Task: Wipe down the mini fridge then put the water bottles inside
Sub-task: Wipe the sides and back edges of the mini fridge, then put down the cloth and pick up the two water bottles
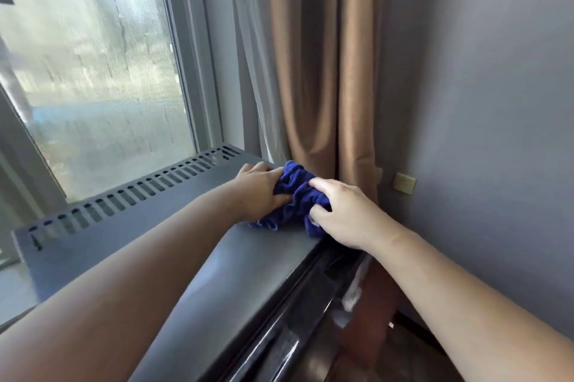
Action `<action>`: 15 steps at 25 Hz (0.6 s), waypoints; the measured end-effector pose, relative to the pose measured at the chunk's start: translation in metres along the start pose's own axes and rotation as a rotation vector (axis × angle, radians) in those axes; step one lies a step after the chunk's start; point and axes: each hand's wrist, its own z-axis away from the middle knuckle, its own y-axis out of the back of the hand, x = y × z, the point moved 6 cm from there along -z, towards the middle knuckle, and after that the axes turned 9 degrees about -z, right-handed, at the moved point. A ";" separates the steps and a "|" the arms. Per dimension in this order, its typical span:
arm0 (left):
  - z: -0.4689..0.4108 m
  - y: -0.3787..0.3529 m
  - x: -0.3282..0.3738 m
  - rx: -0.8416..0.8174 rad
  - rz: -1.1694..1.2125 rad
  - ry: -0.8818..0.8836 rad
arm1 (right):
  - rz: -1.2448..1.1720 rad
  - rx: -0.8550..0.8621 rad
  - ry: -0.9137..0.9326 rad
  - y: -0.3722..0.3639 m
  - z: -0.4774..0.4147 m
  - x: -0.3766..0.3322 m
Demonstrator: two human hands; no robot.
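A dark grey mini fridge [198,273] fills the lower middle of the head view, seen from above, with a row of vent slots along its far edge. A bunched blue cloth [295,192] lies on the fridge top at its far right corner. My left hand [261,189] grips the cloth's left side and my right hand [344,214] grips its right side, both pressing it on the surface. The glossy black door edge [298,319] runs along the fridge's right side. No water bottles are in view.
A window [93,71] stands behind the fridge on the left. A sheer grey curtain [248,55] and a brown curtain [323,71] hang just past the cloth. A grey wall [481,102] with a small socket plate [403,183] is at right.
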 end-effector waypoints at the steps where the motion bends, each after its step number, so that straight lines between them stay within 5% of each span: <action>1: -0.014 0.005 -0.002 0.022 0.008 0.030 | 0.001 -0.027 0.013 0.007 -0.017 0.006; 6: -0.075 0.022 0.014 0.114 -0.016 0.129 | -0.339 -0.074 -0.004 0.033 -0.083 0.072; 12: -0.150 0.031 0.103 -0.078 -0.122 0.299 | -0.936 -0.228 -0.081 0.031 -0.104 0.180; 15: -0.214 -0.012 0.188 -0.142 0.049 0.367 | -0.977 -0.200 -0.153 0.059 -0.107 0.268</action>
